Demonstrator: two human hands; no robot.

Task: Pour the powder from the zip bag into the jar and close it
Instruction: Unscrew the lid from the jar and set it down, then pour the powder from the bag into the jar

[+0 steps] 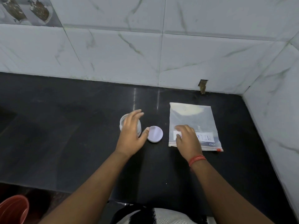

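Observation:
A clear zip bag lies flat on the black counter, with white powder gathered at its far end and a white label near its zip edge. My right hand rests on the bag's near left corner, fingers curled down onto it. A small clear jar stands open to the left, mostly hidden behind my left hand, whose fingers are spread over it. The jar's white lid lies flat on the counter between the jar and the bag, by my left thumb.
White marble-look tiled walls close off the back and the right side of the counter. An orange bucket stands below the counter's front edge at the lower left. A red thread band circles my right wrist.

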